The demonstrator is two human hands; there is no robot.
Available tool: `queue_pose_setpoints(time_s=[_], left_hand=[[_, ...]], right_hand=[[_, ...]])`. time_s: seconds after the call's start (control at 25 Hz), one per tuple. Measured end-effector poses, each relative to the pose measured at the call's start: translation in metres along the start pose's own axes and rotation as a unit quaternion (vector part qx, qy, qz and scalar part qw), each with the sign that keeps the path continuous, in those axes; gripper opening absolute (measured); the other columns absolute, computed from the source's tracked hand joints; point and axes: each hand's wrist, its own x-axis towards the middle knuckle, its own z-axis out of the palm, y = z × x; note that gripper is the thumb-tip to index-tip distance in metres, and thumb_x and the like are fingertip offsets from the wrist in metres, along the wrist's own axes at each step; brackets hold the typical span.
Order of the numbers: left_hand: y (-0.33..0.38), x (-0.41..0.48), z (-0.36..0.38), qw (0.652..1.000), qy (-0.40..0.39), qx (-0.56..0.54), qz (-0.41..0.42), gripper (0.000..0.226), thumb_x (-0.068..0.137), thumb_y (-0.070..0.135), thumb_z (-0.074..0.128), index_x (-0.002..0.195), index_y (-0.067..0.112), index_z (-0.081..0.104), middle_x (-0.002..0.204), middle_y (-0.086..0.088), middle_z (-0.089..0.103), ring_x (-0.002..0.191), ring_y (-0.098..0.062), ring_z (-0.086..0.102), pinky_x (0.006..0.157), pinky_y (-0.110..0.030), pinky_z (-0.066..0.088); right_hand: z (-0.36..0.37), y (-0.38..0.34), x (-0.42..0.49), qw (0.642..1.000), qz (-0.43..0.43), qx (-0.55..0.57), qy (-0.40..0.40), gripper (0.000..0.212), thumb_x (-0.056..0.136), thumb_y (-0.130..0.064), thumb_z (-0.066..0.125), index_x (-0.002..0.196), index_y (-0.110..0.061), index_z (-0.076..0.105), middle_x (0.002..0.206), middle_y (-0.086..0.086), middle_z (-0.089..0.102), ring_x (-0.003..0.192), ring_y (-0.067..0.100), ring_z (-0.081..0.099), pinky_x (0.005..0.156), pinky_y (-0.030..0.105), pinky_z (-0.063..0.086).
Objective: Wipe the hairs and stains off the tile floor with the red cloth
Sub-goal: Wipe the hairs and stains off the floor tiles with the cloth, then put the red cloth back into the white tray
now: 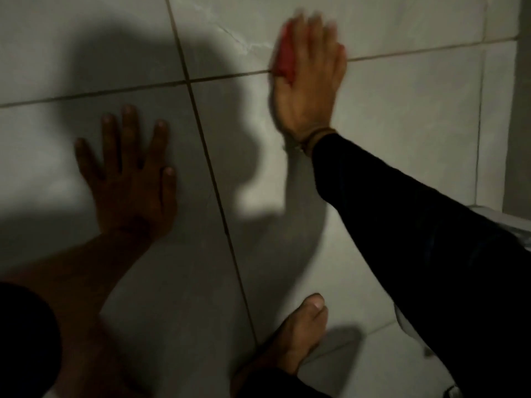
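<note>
My right hand [309, 79] lies flat on the pale tile floor [402, 124] at the upper middle, pressing the red cloth [286, 57] against a grout line. Only a red strip of the cloth shows at the hand's left edge; the remainder is under the palm and fingers. The hand is blurred by motion. My left hand [129, 173] rests palm down with fingers spread on the tile at the left, in shadow, holding nothing. Hairs and stains are too faint to make out in the dim light.
My bare foot [298, 337] stands on the floor at the bottom middle. A tiled step or wall base [520, 110] rises along the right edge. Dark grout lines [212, 173] cross the floor. A large shadow covers the left and middle tiles.
</note>
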Motion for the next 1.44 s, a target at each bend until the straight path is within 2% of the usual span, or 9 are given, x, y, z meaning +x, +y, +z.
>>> queue_pose_setpoints(time_s=[0.2,0.32,0.4,0.52,0.64,0.96,1.08,1.24,1.44], left_hand=[[0.011,0.005,-0.05,0.993,-0.11,0.047,0.021,0.071,0.107,0.043,0.032,0.173,0.024,0.016,0.181,-0.021,0.007,0.165,-0.048,0.011,0.123,-0.075,0.01],[0.031,0.011,-0.1,0.966,-0.255,0.047,-0.01,0.068,0.106,0.047,0.036,0.169,0.024,0.033,0.178,-0.018,0.025,0.161,-0.042,0.028,0.125,-0.068,0.019],[0.068,0.002,-0.138,0.925,-0.371,-0.071,-0.046,0.066,0.107,0.057,0.033,0.165,0.026,0.045,0.174,-0.01,0.039,0.159,-0.033,0.038,0.13,-0.052,0.024],[0.155,-0.036,-0.208,0.821,-0.46,-0.321,-0.105,0.056,0.11,0.051,0.043,0.151,0.02,0.063,0.159,-0.004,0.058,0.147,-0.022,0.053,0.128,-0.04,0.033],[0.257,-0.077,-0.285,0.765,-0.487,-0.412,-0.086,0.026,0.104,0.043,0.061,0.104,0.035,0.086,0.11,0.007,0.084,0.103,-0.011,0.077,0.09,-0.027,0.057],[0.527,-0.14,-0.356,0.807,-0.499,-0.251,0.191,0.046,0.092,0.031,0.071,0.138,0.024,0.072,0.126,-0.002,0.077,0.116,-0.022,0.073,0.103,-0.037,0.057],[0.596,-0.163,-0.333,0.839,-0.456,-0.146,0.257,0.039,0.1,0.04,0.06,0.13,0.017,0.069,0.112,-0.001,0.071,0.103,-0.021,0.069,0.088,-0.034,0.052],[0.639,-0.185,-0.291,0.858,-0.428,-0.019,0.284,0.034,0.11,0.034,0.05,0.125,0.01,0.069,0.122,-0.01,0.073,0.107,-0.026,0.07,0.083,-0.033,0.045],[0.643,-0.188,-0.261,0.871,-0.366,0.075,0.319,0.035,0.106,0.024,0.058,0.136,0.008,0.063,0.134,-0.014,0.067,0.122,-0.033,0.07,0.084,-0.036,0.047]], right_hand=[[-0.018,-0.062,-0.13,0.967,-0.174,0.029,-0.186,0.078,0.095,-0.051,0.047,0.167,-0.026,0.036,0.176,0.007,0.034,0.164,0.036,0.026,0.13,0.054,0.016],[-0.058,-0.075,-0.206,0.916,-0.015,0.311,-0.254,0.057,0.109,-0.03,0.047,0.163,-0.015,0.044,0.169,0.01,0.047,0.158,0.029,0.041,0.132,0.045,0.029],[-0.11,-0.067,-0.247,0.796,0.195,0.512,-0.257,0.051,0.111,-0.028,0.058,0.159,-0.013,0.049,0.157,0.006,0.059,0.145,0.015,0.054,0.124,0.029,0.039],[-0.206,-0.05,-0.297,0.676,0.394,0.597,-0.177,0.051,0.095,-0.071,0.063,0.134,-0.037,0.062,0.124,-0.001,0.072,0.113,0.006,0.072,0.098,0.026,0.058],[-0.294,-0.008,-0.33,0.578,0.484,0.657,-0.014,0.041,0.1,-0.045,0.069,0.133,-0.021,0.07,0.125,0.009,0.08,0.116,0.024,0.078,0.093,0.038,0.067],[-0.436,0.196,-0.374,0.419,0.641,0.594,0.247,0.029,0.098,-0.021,0.063,0.125,-0.025,0.071,0.13,0.013,0.077,0.128,0.04,0.069,0.115,0.06,0.054],[-0.431,0.26,-0.385,0.414,0.647,0.591,0.245,0.037,0.097,-0.02,0.066,0.134,-0.02,0.071,0.136,0.017,0.075,0.127,0.037,0.069,0.114,0.056,0.055],[-0.395,0.308,-0.398,0.473,0.649,0.578,0.147,0.012,0.099,-0.023,0.076,0.094,-0.032,0.07,0.133,0.014,0.075,0.106,0.03,0.073,0.108,0.051,0.059],[-0.36,0.332,-0.403,0.572,0.695,0.435,0.028,0.056,0.09,-0.026,0.086,0.136,-0.004,0.063,0.14,0.018,0.069,0.126,0.036,0.068,0.112,0.045,0.056]])
